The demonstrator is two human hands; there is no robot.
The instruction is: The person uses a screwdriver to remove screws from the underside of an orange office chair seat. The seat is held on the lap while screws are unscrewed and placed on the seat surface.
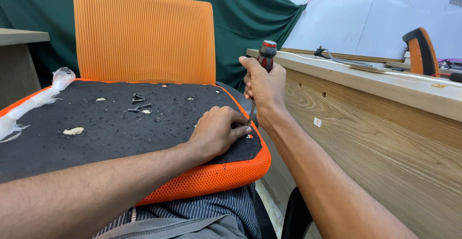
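An orange mesh seat cushion (211, 176) lies upside down across my lap, its black underside (110, 123) facing up. My right hand (263, 86) grips a screwdriver with a red and black handle (266, 54), held upright with its shaft (250, 116) pointing down at the cushion's near right corner. My left hand (217, 129) rests flat on the black fabric beside the tip, fingers steadying the spot. The tip itself is hidden by my fingers. A few loose black screws (138, 103) lie on the fabric further back.
An orange ribbed chair back (144, 34) stands behind the cushion. A wooden desk (375, 123) runs along the right, with a cable (337, 58) and an orange-black object (422, 51) on top. Torn white plastic (29, 102) hangs at the left edge. Foam crumbs (73, 131) dot the fabric.
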